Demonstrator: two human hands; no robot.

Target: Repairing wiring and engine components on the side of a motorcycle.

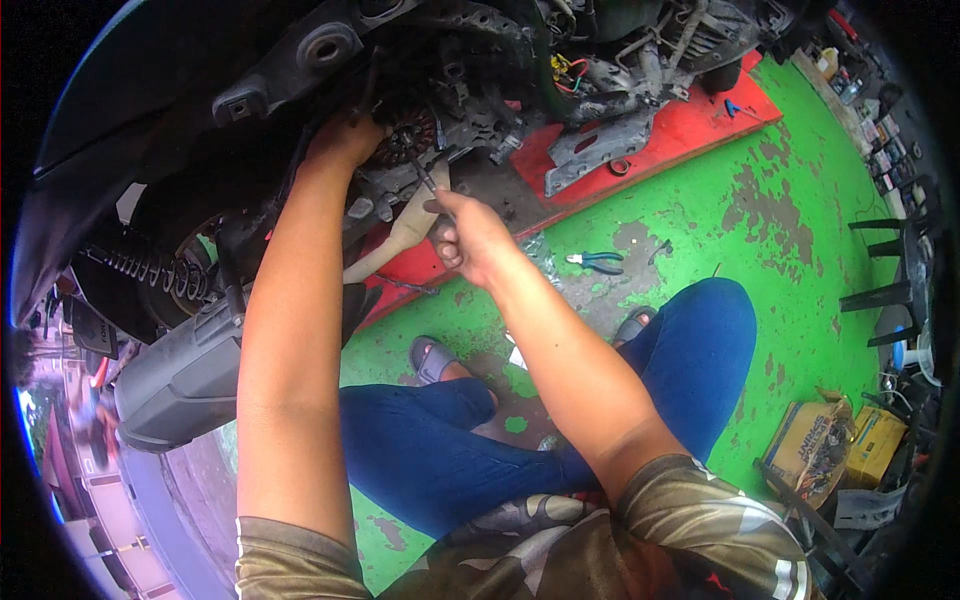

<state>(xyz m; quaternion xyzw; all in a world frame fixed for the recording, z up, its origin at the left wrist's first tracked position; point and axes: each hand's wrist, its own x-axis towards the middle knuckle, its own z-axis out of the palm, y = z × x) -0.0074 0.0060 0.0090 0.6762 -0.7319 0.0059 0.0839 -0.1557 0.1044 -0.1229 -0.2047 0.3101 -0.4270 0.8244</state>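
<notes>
My right hand is closed round the end of a thin metal rod-like tool. The tool's far end points up and left at a round stator with radial coils in the motorbike engine. I cannot make out what kind of tool it is. Just left of the stator, my left hand reaches in among dark engine parts, its fingertips mostly hidden. A pale exhaust pipe bends below the stator, between my forearms, and leads toward a dark grey muffler at the left.
The motorbike stands over a red platform on a worn green floor. Blue-handled pliers lie on the floor ahead of my knees. A coil-spring shock absorber is at the left. Cardboard boxes stand at the right, below a black stool.
</notes>
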